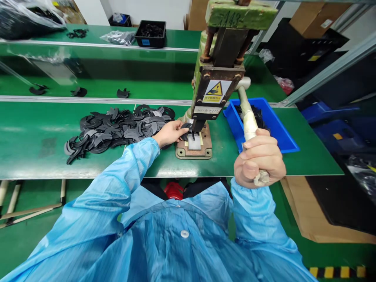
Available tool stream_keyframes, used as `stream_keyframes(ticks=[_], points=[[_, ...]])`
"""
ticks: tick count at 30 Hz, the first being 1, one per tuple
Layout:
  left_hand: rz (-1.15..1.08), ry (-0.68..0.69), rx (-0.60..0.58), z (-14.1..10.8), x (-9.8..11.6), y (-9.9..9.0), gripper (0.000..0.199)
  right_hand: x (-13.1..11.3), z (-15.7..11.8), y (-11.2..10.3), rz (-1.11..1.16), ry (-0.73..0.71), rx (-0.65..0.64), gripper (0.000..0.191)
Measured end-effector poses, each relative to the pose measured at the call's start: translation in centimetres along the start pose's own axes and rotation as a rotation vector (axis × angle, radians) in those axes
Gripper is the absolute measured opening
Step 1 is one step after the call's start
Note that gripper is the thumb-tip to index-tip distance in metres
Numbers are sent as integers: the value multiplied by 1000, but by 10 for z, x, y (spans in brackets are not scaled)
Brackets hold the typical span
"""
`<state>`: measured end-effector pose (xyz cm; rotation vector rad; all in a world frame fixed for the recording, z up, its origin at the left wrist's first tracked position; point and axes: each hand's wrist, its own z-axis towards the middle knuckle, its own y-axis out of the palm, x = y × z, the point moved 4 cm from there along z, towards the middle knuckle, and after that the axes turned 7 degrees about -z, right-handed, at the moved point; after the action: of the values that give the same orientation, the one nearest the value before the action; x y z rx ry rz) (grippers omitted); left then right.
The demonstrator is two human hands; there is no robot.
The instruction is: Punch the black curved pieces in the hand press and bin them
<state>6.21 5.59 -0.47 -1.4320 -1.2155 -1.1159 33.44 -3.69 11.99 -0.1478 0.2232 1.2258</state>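
A green hand press [219, 74] with a yellow warning label stands on the green table. My right hand [258, 158] is closed around its taped lever handle [248, 117], which slants down toward me. My left hand [170, 133] pinches a black curved flat part [185, 131] and holds it at the press base [194, 147], right under the ram. A heap of the same black curved parts [117, 127] lies just left of that hand.
A blue bin [279, 133] with black parts sits right of the press. Behind runs a green conveyor [102, 84] carrying a few black parts. A black tray [151, 33] and plastic bags stand on the far shelf. Cardboard lies on the floor at right.
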Motion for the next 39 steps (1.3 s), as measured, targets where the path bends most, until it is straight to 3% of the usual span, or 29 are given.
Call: stream_keyframes(ticks=[8, 15, 18, 21, 24, 26, 28, 31, 32, 34, 36, 39], points=[[33, -75, 36, -1, 6, 2, 33, 4, -3, 4, -7, -16, 85, 47], [-53, -347, 6, 1, 12, 6, 30, 7, -6, 10, 10, -51, 180, 55], [-125, -404, 10, -2, 11, 9, 24, 5, -1, 11, 15, -61, 187, 52], [-181, -381, 44, -9, 10, 13, 23, 1, 31, 13, 102, -81, 175, 41], [-204, -338, 68, -14, 9, 17, 22, 2, 88, 21, 227, -55, 138, 23], [-221, -309, 63, -17, 7, 19, 22, 6, 123, 28, 254, -22, 75, 34], [-261, -278, 48, -23, 7, 17, 25, 15, 139, 33, 201, 37, -27, 44], [-316, -201, 39, -44, 11, 7, 34, 32, 109, 30, 44, 142, -77, 60], [-329, -169, 39, -55, 13, 3, 37, 36, 86, 26, 7, 184, -51, 64], [-356, -106, 28, -81, 18, -3, 43, 40, 30, 22, -47, 381, -32, 53], [-392, -50, 7, -106, 22, -6, 49, 33, -30, 36, 64, 643, -305, 42], [-419, -7, -34, -134, 27, -2, 56, 4, -91, 60, 167, 771, -524, 45]])
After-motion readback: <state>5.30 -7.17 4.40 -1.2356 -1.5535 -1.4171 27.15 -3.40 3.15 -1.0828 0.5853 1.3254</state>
